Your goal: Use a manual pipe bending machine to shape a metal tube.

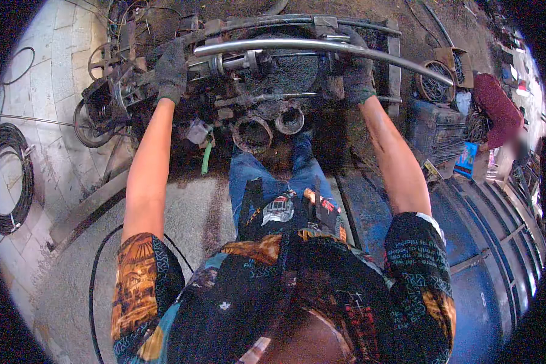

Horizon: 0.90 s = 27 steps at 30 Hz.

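Right hand (pixel 358 74) gloved; sleeve (pixel 416 267) lettered.

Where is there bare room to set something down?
Bare tiles lie between the black coil and the machine; grey floor shows between the left forearm and jeans. Crowded: between left hand and right hand, and around the round basket.
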### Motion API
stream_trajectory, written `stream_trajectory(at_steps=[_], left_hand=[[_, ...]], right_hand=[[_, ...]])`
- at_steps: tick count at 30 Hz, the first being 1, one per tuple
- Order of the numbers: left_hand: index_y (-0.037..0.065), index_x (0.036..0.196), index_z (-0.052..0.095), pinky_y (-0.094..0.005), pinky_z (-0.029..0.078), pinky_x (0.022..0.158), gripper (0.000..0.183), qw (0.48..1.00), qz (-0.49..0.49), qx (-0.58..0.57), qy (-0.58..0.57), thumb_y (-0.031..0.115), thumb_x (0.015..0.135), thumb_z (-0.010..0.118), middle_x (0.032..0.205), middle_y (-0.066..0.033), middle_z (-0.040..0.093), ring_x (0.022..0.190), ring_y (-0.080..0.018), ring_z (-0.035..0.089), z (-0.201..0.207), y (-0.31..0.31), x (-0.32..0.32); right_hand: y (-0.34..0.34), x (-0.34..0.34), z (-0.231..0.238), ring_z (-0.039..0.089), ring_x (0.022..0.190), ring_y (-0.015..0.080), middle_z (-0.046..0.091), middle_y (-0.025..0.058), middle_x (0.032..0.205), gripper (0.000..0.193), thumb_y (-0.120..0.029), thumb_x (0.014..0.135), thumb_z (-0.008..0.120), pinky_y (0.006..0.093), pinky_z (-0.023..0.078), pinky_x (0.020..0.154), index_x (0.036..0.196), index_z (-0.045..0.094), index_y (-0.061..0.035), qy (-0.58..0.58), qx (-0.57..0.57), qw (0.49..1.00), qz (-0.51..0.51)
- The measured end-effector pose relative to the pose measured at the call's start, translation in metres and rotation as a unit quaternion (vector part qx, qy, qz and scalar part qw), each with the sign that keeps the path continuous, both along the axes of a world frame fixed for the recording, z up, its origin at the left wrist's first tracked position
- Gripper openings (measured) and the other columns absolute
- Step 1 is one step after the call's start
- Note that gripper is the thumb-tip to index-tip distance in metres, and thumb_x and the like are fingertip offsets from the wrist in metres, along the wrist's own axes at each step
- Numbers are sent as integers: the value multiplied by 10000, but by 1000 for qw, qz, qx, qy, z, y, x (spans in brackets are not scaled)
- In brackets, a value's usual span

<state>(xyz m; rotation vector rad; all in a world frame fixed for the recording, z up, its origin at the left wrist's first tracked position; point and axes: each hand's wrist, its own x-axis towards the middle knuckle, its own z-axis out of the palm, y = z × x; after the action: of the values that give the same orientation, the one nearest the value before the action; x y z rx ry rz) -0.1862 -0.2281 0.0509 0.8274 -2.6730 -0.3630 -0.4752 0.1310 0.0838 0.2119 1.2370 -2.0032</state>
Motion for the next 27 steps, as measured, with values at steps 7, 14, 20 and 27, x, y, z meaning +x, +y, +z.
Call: stream_trajectory(at_steps=[7,14,20,27], left_hand=[[16,1431,517,-435,413,1154,415,995,20,12,-99,129,1042,426,1439,-221,563,1336,-370,538,-3,-4,1],[23,1452,534,-409,414,1156,448,984,-26,-86,-156,258,1100,389,1482,-195,550,1357,-340,539,-7,-15,4],[40,1495,487,-414,410,1163,454,991,14,-21,-134,205,1087,377,1491,-183,545,1358,-344,537,-9,-12,4],[47,1507,476,-418,410,1164,466,977,-38,-114,-179,192,1077,371,1510,-178,528,1364,-342,531,-9,-16,7]], right_hand=[[-4,4,5,655,959,120,714,20,1129,343,-288,1019,591,293,564,821,1283,672,-84,-10,20,999,-35],[-4,1,-7,673,771,136,716,1,898,242,-385,998,627,303,585,695,1028,675,-150,69,-36,997,21],[-10,1,2,666,724,119,711,-5,872,219,-367,1006,610,270,564,636,1009,678,-159,36,-44,998,22],[-11,3,11,663,786,131,713,6,944,261,-383,1006,602,296,549,678,1098,659,-146,-17,-27,999,-5]])
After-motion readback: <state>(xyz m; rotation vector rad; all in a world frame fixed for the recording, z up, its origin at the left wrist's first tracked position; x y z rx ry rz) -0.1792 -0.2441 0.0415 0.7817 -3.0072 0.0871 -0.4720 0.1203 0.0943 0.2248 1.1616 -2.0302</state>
